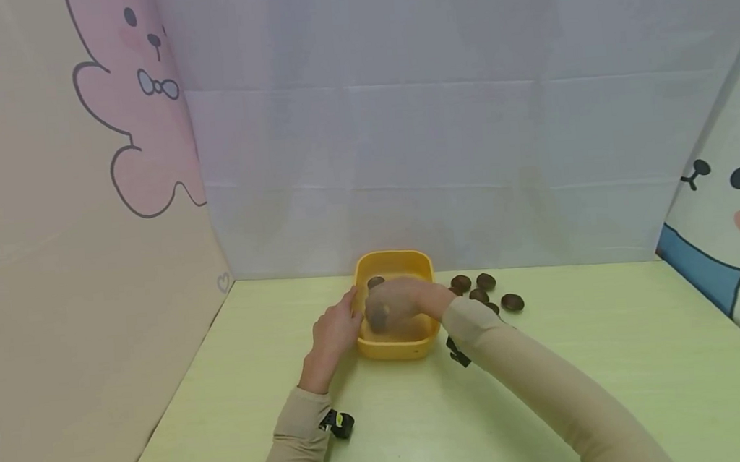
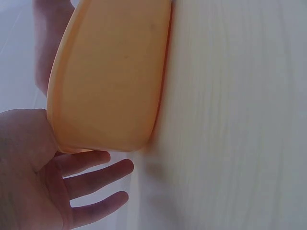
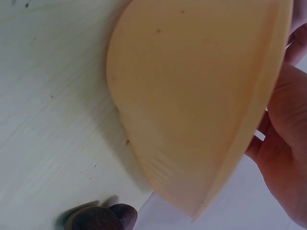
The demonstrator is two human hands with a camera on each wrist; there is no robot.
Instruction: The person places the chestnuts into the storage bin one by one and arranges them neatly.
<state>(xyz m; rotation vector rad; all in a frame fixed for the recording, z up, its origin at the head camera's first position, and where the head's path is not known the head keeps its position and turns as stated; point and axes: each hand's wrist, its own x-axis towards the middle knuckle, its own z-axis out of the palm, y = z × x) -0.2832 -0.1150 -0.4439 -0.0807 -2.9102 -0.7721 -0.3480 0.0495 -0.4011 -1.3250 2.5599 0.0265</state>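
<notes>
On the table stands a yellow plastic container (image 1: pixel 400 350), open at the top. My left hand (image 1: pixel 337 329) holds its left rim; in the left wrist view the thumb goes over the edge and the other fingers (image 2: pixel 98 179) spread along the outside. My right hand (image 1: pixel 398 305) reaches in over the right side, blurred by motion. Low at its fingers shows a blurred dark chestnut (image 1: pixel 379 319). Another chestnut (image 1: pixel 375 282) lies inside, towards the back. In the right wrist view the container's wall (image 3: pixel 192 86) hides the right fingertips.
Several brown chestnuts lie loose on the table right of the container, one (image 1: pixel 513 302) farthest right; the right forearm partly covers some. A white curtain (image 1: pixel 377 151) hangs close behind the container. Printed panels with cartoon animals flank the pale yellow-green table (image 1: pixel 411 423).
</notes>
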